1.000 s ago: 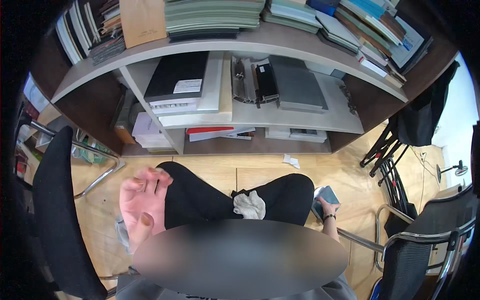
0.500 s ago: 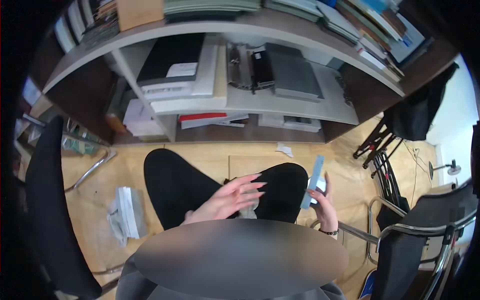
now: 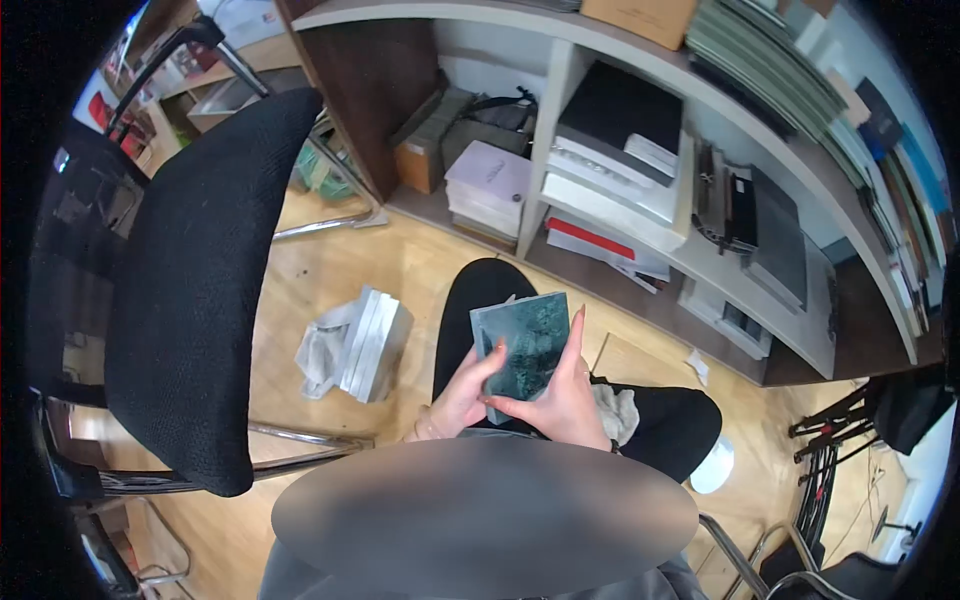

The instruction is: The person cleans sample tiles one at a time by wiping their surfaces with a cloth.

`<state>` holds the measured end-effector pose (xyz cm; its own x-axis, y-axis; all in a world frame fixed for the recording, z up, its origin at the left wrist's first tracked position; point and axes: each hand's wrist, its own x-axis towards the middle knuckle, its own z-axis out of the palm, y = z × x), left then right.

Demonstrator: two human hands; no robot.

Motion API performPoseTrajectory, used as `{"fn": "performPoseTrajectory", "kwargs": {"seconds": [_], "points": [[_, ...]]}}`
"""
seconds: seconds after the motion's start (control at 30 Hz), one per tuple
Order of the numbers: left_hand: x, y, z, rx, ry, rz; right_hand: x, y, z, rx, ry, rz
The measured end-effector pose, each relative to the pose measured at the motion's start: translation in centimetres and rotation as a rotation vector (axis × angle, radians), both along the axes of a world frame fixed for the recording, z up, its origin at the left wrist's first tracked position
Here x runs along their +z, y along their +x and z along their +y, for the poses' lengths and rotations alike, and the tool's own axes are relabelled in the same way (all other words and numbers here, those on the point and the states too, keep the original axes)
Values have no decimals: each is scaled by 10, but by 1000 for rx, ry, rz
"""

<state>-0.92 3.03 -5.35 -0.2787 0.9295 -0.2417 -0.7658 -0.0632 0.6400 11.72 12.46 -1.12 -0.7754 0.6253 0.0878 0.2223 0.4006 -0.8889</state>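
Observation:
Over my lap, a book (image 3: 528,340) with a dark green, mottled cover faces up toward me, slightly tilted. My left hand (image 3: 462,398) grips its left edge, the thumb lying on the cover. On the opposite side, my right hand (image 3: 566,398) is closed around the lower right edge, with the thumb along the bottom and fingers up the side. A crumpled grey cloth (image 3: 618,412) rests on my right thigh, just beside the right hand. On the floor to the left lies a stack of pale books (image 3: 375,345) with another grey cloth (image 3: 322,352) against it.
Ahead stands a low shelf unit (image 3: 690,300) full of books, folders and boxes. A black chair (image 3: 200,270) is close on my left. By my right knee is a white round object (image 3: 713,466). A scrap of white paper (image 3: 697,367) lies on the wooden floor.
My view has swung to the left. The book, held edge-on in my right hand before, now lies cover up between both hands. My left hand went from open and bare to gripping it.

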Motion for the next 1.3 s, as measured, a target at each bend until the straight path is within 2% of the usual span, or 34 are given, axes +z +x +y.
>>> {"fn": "performPoseTrajectory", "kwargs": {"seconds": [0.07,0.13,0.2,0.27,0.4,0.5,0.53,0.63,0.67,0.73,0.8,0.87,0.9,0.97,1.0,1.1,1.13,1.23,1.3], "points": [[-19,-18,-18,-2,19,-198,-7,0,-6,31,-18,-61],[-31,-32,-29,29,27,-236,-24,19,3,121,237,-254],[-44,-42,-36,77,49,-304,-41,50,9,42,320,-538],[-60,-51,-35,100,33,-339,-69,86,11,-40,592,-668],[-90,-59,-31,106,-4,-431,-106,135,19,42,623,-749],[-93,-59,-29,88,3,-478,-120,141,36,66,230,-517],[-92,-57,-29,116,-14,-436,-123,139,41,76,237,-513],[-84,-49,-29,187,-59,-352,-80,88,44,-359,-222,-92],[-82,-47,-28,211,-68,-332,-73,74,43,-354,-227,-89],[-77,-43,-25,251,-79,-289,-57,45,43,-271,-795,306],[-71,-39,-23,272,-61,-276,-22,5,30,74,-987,323],[-66,-35,-23,319,-33,-260,-30,-17,24,354,-962,227],[-67,-36,-23,323,-32,-257,-27,-32,14,360,-962,227],[-69,-38,-26,85,200,-502,-20,-55,-6,164,-410,69],[-70,-39,-29,-40,313,-621,-24,-58,-9,166,-414,71],[-67,-40,-33,24,163,-632,-40,-66,-10,-68,675,5],[-65,-39,-34,57,87,-639,-39,-64,-16,-69,675,5],[-58,-40,-31,29,98,-618,-31,-52,-38,413,756,-190],[-65,-40,-30,22,106,-612,-36,-55,-27,469,777,-172]]}}
